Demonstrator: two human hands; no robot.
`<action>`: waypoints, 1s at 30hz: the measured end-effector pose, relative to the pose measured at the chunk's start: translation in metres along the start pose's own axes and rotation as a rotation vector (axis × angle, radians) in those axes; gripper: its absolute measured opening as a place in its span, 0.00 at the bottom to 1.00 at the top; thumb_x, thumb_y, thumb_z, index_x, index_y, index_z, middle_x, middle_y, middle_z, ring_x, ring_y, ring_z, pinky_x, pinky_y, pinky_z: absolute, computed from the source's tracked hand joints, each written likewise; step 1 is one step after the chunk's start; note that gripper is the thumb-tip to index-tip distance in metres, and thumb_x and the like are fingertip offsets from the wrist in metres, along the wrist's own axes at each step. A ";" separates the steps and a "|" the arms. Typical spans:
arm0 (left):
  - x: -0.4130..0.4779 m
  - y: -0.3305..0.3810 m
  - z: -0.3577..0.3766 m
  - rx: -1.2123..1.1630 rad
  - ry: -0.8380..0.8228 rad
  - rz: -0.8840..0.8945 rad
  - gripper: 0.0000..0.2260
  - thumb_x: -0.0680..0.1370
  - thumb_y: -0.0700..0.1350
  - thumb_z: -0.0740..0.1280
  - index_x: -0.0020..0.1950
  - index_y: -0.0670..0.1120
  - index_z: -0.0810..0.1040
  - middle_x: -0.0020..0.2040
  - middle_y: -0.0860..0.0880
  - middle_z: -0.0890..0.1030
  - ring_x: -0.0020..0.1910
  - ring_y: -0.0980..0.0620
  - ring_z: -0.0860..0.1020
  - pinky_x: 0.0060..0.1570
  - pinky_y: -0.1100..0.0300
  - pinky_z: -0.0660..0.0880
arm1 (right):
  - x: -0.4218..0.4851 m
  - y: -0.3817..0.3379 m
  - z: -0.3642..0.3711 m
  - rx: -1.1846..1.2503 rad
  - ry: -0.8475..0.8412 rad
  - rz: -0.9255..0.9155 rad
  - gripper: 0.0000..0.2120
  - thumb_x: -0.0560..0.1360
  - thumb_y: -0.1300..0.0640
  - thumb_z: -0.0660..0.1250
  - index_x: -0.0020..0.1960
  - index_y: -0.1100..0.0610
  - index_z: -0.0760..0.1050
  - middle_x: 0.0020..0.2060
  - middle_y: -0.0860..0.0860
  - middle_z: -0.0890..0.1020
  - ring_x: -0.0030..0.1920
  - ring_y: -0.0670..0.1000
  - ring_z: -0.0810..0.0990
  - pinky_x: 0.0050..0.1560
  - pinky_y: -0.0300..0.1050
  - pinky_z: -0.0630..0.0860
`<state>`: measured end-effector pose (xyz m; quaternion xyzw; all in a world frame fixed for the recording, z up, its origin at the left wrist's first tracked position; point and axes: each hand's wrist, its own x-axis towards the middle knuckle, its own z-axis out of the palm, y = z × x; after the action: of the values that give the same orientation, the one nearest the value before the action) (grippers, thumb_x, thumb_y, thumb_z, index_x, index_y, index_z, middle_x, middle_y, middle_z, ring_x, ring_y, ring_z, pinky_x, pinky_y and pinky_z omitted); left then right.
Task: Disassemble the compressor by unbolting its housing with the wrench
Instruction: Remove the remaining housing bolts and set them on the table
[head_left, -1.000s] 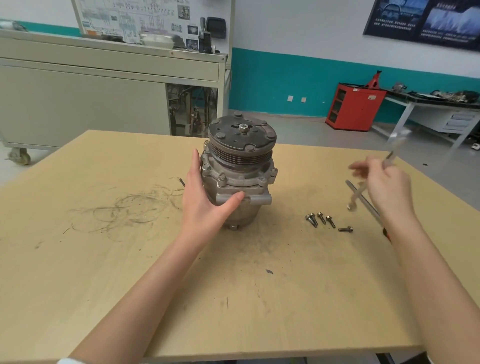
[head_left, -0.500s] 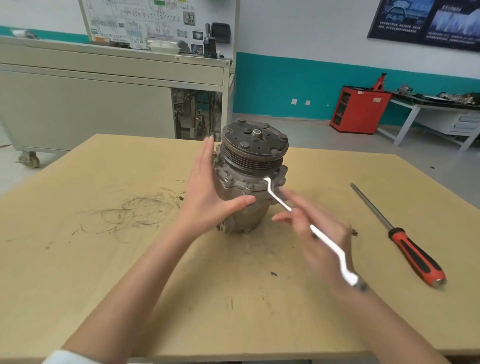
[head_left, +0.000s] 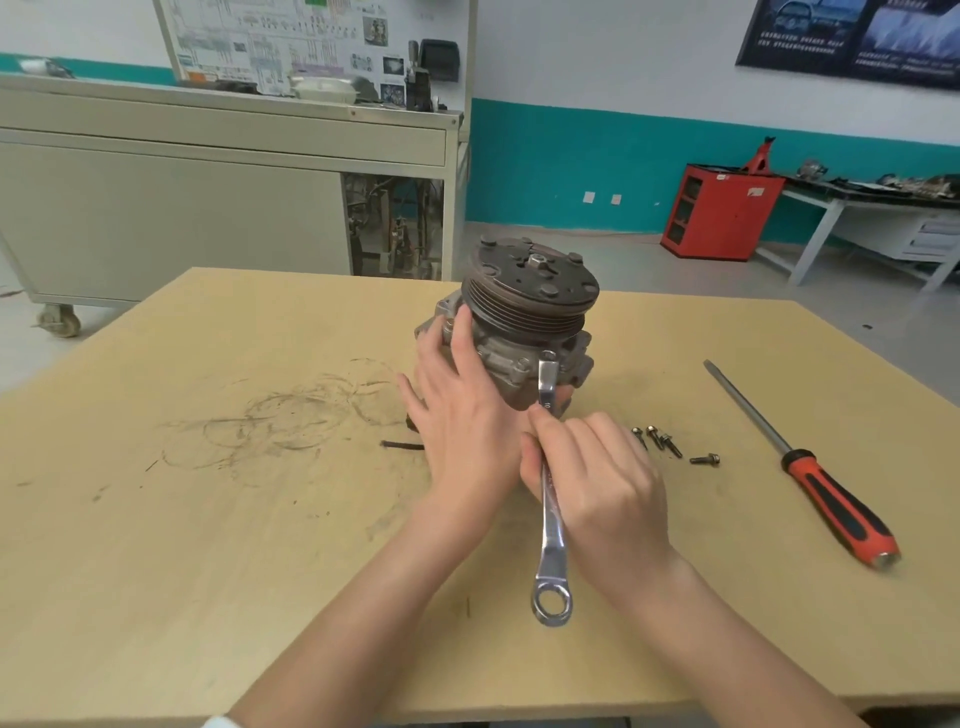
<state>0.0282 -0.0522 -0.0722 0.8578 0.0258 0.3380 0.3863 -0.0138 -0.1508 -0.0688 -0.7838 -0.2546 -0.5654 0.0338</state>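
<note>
In a workshop, the tan bench (head_left: 208, 519) carried the compressor (head_left: 530, 291), upright with its pulley on top. The left hand (head_left: 462, 415) pressed straight fingers against the compressor's left side, bracing it. The right hand (head_left: 597, 483), just in front of the compressor, gripped the ring wrench (head_left: 551, 551), whose far end sat on a front housing bolt (head_left: 548, 356). Its long axis ran from that bolt back toward the person, so the turn would likely swing sideways.

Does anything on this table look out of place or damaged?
Nothing serious. Dark circular scuff marks mar the table left of the compressor, a small dark scrap lies by the left hand, and four loose bolts lie scattered right of the right hand, which grips the wrench.
</note>
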 end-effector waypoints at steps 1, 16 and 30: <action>-0.001 -0.002 0.001 -0.001 0.000 0.007 0.47 0.69 0.62 0.73 0.79 0.47 0.52 0.77 0.43 0.54 0.77 0.44 0.53 0.75 0.38 0.47 | 0.001 0.000 -0.001 -0.026 -0.006 0.007 0.11 0.77 0.62 0.63 0.42 0.65 0.82 0.25 0.52 0.73 0.26 0.53 0.71 0.26 0.45 0.71; 0.004 -0.008 0.003 -0.060 -0.008 0.071 0.51 0.65 0.62 0.77 0.78 0.43 0.56 0.80 0.46 0.50 0.79 0.43 0.52 0.74 0.36 0.50 | 0.009 -0.013 0.001 -0.237 -0.105 -0.002 0.09 0.73 0.60 0.69 0.33 0.59 0.79 0.22 0.49 0.70 0.24 0.50 0.69 0.25 0.42 0.66; 0.005 -0.009 0.007 -0.044 0.079 0.091 0.48 0.64 0.60 0.78 0.76 0.42 0.60 0.77 0.44 0.59 0.76 0.42 0.59 0.69 0.34 0.60 | -0.026 0.079 0.025 1.813 -0.238 1.166 0.12 0.69 0.64 0.64 0.42 0.53 0.84 0.29 0.53 0.81 0.33 0.49 0.79 0.37 0.39 0.77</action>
<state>0.0387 -0.0490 -0.0789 0.8354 -0.0053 0.3895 0.3878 0.0366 -0.2206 -0.0829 -0.5173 -0.1677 0.0159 0.8390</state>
